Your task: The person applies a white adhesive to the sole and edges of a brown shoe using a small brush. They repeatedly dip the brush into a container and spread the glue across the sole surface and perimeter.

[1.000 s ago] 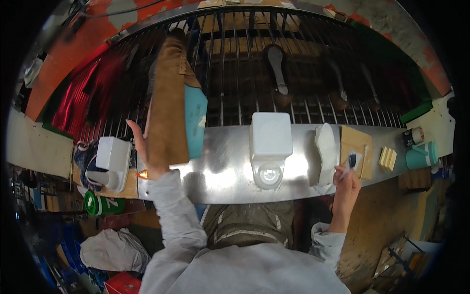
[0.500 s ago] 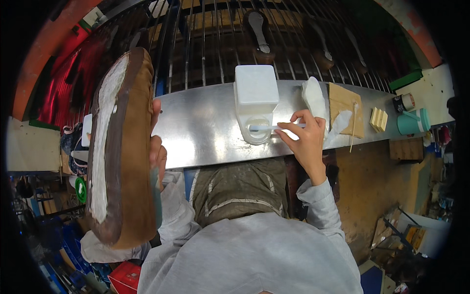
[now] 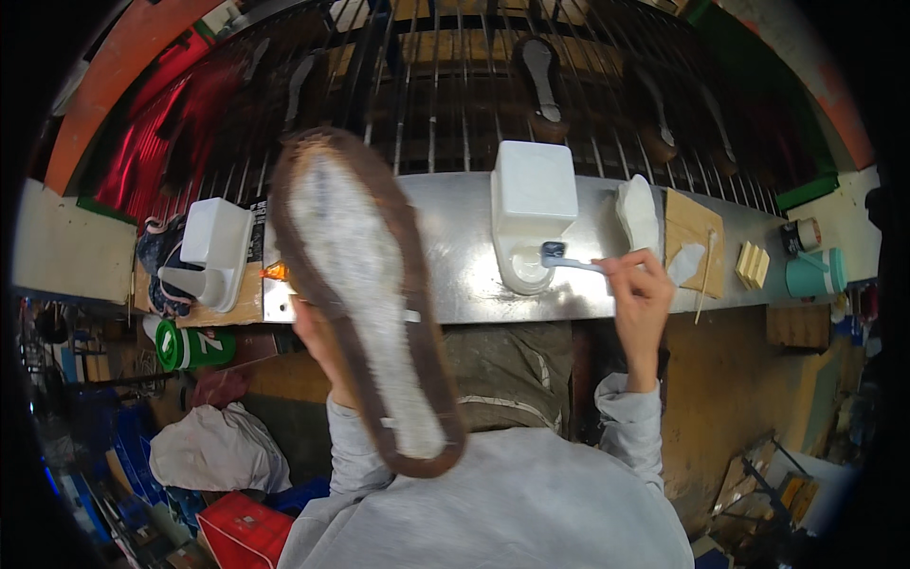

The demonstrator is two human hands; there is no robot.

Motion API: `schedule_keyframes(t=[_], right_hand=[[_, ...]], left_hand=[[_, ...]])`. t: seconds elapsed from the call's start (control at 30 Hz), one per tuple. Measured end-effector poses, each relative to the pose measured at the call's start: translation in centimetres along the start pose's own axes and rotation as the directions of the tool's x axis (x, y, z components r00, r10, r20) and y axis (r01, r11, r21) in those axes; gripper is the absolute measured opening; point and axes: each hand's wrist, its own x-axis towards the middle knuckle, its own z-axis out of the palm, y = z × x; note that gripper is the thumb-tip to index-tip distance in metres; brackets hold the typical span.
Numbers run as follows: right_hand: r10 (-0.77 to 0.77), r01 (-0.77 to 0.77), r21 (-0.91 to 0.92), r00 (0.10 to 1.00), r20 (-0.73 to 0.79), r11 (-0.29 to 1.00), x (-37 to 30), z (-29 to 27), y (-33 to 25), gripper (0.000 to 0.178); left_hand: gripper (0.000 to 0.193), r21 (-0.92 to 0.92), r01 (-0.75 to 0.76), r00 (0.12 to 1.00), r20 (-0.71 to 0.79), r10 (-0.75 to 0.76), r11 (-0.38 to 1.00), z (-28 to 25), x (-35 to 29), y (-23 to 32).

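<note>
- Your near white dispenser point(image 3: 536, 187) is standing right of centre on the metal bench point(image 3: 466, 275), its round cup point(image 3: 527, 272) facing you; I'm not managing to tell what's in it.
- The far white dispenser point(image 3: 216, 230) is standing at the left of the frame, spout pointing left, insides not showing.
- A green tub point(image 3: 196, 347) is sitting just below that one, and a teal container point(image 3: 817, 279) is standing at the far right. Can't see into either, sorry.
- Counting up, I'm getting two dispensers, one tub, one teal container, one brush, one shoe in hand, plus at least five soles point(image 3: 542, 81) lying on the barred rack point(image 3: 433, 104) up top.
- Your right hand point(image 3: 643, 294) is pinching the brush point(image 3: 578, 264) by its handle, dark bristles hovering by the cup's right edge.
- Your left hand point(image 3: 322, 349) is gripping the brown shoe point(image 3: 355, 275) from behind, left of centre, pale sole facing the camera; most of those fingers are hiding, so I can't tell exactly how they're closing.
</note>
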Motion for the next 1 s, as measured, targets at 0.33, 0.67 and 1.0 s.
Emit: schedule_keyframes(t=[0.33, 0.67, 1.0], right_hand=[[-0.688, 0.672, -0.159, 0.721, -0.084, 0.724, 5.9, 0.1, -12.3, 0.038], [-0.665, 0.656, -0.119, 0.743, -0.071, 0.746, 6.9, 0.1, -12.6, 0.034], [-0.533, 0.515, 0.163, 0.745, 0.401, 0.842, -2.7, -1.1, -8.4, 0.026]], left_hand=[[0.105, -0.078, 0.300, 0.761, 0.621, -0.189, 0.951, 2.7, -3.9, 0.8], [0.096, -0.052, 0.149, 0.737, 0.672, -0.076, 0.987, 2.8, -3.4, 1.5], [0.071, -0.078, 0.113, 0.966, 0.242, -0.091, 0.991, 3.4, -2.1, 2.7]])
